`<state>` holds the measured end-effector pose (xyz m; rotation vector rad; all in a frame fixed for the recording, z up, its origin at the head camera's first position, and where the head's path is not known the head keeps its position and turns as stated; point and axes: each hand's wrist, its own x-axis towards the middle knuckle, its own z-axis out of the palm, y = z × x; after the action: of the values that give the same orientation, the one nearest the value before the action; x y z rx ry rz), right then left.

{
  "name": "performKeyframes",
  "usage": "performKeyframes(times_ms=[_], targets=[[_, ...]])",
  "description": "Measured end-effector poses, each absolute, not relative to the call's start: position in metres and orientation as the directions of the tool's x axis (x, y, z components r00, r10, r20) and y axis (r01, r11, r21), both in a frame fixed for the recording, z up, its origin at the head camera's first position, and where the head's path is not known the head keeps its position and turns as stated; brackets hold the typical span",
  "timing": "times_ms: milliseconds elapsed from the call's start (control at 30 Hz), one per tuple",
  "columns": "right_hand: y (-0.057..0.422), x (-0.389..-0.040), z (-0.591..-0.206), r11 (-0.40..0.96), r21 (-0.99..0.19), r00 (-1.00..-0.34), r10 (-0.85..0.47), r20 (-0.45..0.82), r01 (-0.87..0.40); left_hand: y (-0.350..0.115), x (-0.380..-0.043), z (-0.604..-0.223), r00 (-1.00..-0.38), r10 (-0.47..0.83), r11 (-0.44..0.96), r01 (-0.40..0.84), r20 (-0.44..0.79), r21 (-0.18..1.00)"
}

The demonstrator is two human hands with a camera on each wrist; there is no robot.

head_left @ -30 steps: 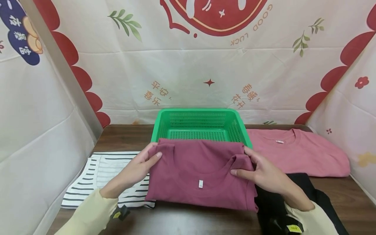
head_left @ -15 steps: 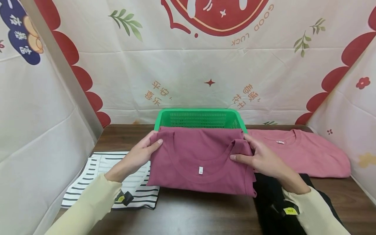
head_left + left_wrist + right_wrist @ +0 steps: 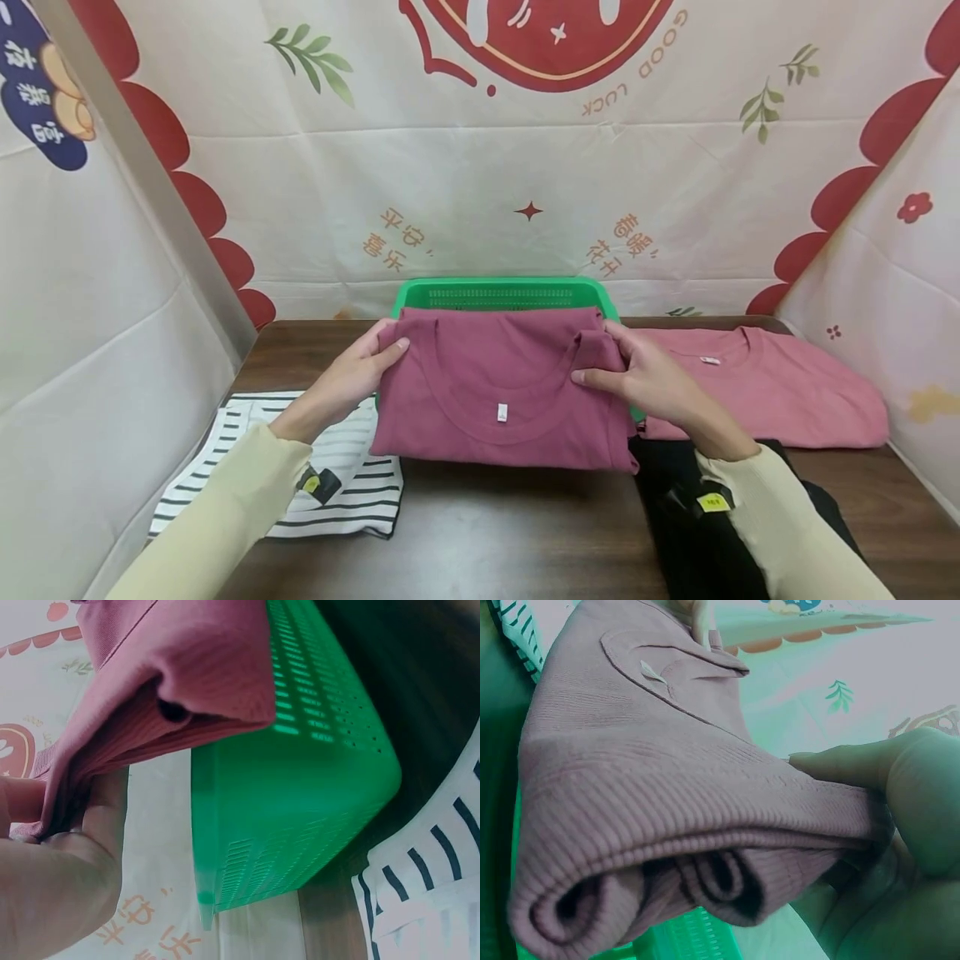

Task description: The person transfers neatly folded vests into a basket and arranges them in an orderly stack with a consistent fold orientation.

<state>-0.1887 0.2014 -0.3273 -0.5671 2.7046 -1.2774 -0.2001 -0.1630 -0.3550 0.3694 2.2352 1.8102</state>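
A folded plum-coloured T-shirt (image 3: 487,433) with a small white neck label hangs between both hands, over the green plastic basket (image 3: 510,287). My left hand (image 3: 348,375) pinches its upper left corner, thumb in front and fingers behind. At the upper right corner my right hand (image 3: 652,379) grips the cloth the same way. The left wrist view shows the shirt's folded edge (image 3: 202,682) overlapping the basket wall (image 3: 292,802). In the right wrist view the layers of the shirt (image 3: 652,795) curl into rolls at the side edge. Most of the basket's inside is hidden behind the shirt.
A white shirt with dark stripes (image 3: 352,500) lies folded on the wooden table (image 3: 517,533) at the left. To the right are a pink T-shirt (image 3: 780,400) and, nearer, a black garment (image 3: 690,517). Printed cloth (image 3: 450,167) walls the back and sides.
Both hands have carried the plum T-shirt away from the body, farther over the basket, and it covers more of the basket's opening. The other garments have stayed in place.
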Motion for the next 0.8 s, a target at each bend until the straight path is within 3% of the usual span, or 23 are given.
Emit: performKeyframes(times_ms=[800], targets=[[0.2, -0.223, -0.334, 0.594, -0.766, -0.945, -0.323, 0.054, -0.246, -0.162, -0.229, -0.355, -0.942, 0.312, 0.256, -0.039, -0.121, 0.966]])
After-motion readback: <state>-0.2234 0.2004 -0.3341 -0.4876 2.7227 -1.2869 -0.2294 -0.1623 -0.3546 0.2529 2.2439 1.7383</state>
